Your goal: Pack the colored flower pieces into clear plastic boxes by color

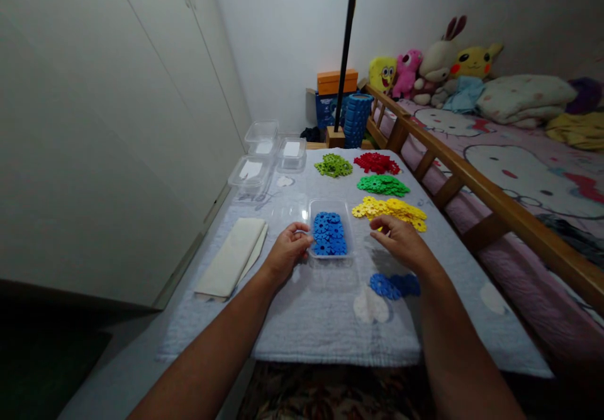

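A clear plastic container [350, 250] stands in the middle of the table, with several blue flower-shaped discs [329, 232] lying inside it. My left hand [291, 248] grips its left wall, fingers and thumb at the edge. To the right of the container, my right hand [396, 239] hovers with curled fingers, the thumb apart from them and nothing visible between. Below that hand, loose blue discs [385, 286] lie on the cloth, partly hidden by my right forearm. Just beyond my right fingers sits a pile of yellow discs [389, 209].
Farther back lie green discs [383, 185], red discs [376, 163] and lime discs [333, 165]. Clear containers [248, 173] with white papers stand at the back left. A folded cream cloth [233, 256] lies left. A wooden bed rail [453, 168] borders the right; a black pole [346, 49] rises behind.
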Tool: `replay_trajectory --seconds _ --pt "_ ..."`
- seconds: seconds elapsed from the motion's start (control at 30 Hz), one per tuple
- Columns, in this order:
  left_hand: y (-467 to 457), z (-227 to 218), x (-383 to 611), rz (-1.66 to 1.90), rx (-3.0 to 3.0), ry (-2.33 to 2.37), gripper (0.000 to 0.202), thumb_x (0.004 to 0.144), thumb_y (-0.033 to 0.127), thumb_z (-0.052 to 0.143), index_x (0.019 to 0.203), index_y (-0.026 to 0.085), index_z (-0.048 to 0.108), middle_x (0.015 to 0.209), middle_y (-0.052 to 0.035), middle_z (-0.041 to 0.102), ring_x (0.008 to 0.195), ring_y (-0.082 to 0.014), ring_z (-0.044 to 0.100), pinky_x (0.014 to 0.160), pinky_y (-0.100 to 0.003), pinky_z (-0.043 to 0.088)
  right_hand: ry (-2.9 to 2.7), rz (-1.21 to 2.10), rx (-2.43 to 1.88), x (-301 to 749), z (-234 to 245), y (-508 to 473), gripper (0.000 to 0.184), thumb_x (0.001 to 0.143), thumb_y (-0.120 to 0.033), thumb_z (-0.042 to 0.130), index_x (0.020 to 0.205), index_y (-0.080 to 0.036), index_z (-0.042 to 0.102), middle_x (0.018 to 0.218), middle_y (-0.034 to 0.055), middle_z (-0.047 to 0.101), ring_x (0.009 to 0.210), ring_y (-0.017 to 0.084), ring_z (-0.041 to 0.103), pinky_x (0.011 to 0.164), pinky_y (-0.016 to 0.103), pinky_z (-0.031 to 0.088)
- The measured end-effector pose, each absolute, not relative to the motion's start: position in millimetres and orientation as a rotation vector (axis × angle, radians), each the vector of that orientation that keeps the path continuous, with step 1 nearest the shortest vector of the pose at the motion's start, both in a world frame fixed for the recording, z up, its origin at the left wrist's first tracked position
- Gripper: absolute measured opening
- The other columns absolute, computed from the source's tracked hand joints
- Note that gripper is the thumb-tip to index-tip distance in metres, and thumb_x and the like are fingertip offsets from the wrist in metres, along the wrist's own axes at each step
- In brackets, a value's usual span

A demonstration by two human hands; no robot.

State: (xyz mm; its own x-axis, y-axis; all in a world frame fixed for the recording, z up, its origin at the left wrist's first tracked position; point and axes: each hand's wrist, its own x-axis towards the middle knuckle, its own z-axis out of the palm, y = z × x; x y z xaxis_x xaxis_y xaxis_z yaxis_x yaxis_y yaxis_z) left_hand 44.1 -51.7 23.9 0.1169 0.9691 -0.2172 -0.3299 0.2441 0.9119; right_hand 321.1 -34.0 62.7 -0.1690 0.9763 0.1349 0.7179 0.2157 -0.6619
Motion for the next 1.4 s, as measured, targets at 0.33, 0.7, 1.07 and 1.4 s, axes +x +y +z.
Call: replay_trajectory --seconds 0.33,0.7,1.07,1.4 --pt "-54 27 45 1.114 0.844 1.046 0.031 0.062 0.029 0.079 0.077 0.019 0.054 0.055 0.0087 0.049 0.042 -0.0056 0.042 0.042 -0.019 0.043 -2.264 0.513 -1.627 355 22 -94 0.048 0.076 -0.040 0.076 0.121 -0.026 0.067 0.125 0.0110 0.064 0.116 0.031 0.058 0.101 0.047 0.045" --pt "-53 28 46 1.129 0.846 1.032 0.030 0.062 0.027 0.079 0.077 0.019 0.054 0.058 0.0082 0.049 0.045 -0.0053 0.042 0.045 -0.018 0.044 -2.281 0.091 -1.601 341 -6 -115 0.046 0.087 -0.044 0.067 0.129 -0.026 0.060 0.137 0.0144 0.056 0.127 0.034 0.049 0.107 0.052 0.039" --pt "-53 25 45 1.129 0.841 1.029 0.031 0.062 0.028 0.080 0.077 0.019 0.055 0.056 0.0084 0.048 0.045 -0.0053 0.041 0.045 -0.018 0.044 -2.427 0.037 -1.511 340 8 -66 0.026 0.090 -0.040 0.064 0.108 -0.020 0.065 0.106 0.0140 0.066 0.097 0.030 0.058 0.088 0.043 0.047" --pt "-53 26 45 1.122 0.856 1.028 0.032 0.063 0.029 0.080 0.078 0.019 0.054 0.056 0.0088 0.048 0.044 -0.0056 0.042 0.044 -0.018 0.043 -2.181 0.174 -1.518 339 -3 -41 0.027 0.097 -0.030 0.050 0.113 -0.017 0.068 0.111 0.0156 0.071 0.104 0.030 0.063 0.095 0.044 0.048"
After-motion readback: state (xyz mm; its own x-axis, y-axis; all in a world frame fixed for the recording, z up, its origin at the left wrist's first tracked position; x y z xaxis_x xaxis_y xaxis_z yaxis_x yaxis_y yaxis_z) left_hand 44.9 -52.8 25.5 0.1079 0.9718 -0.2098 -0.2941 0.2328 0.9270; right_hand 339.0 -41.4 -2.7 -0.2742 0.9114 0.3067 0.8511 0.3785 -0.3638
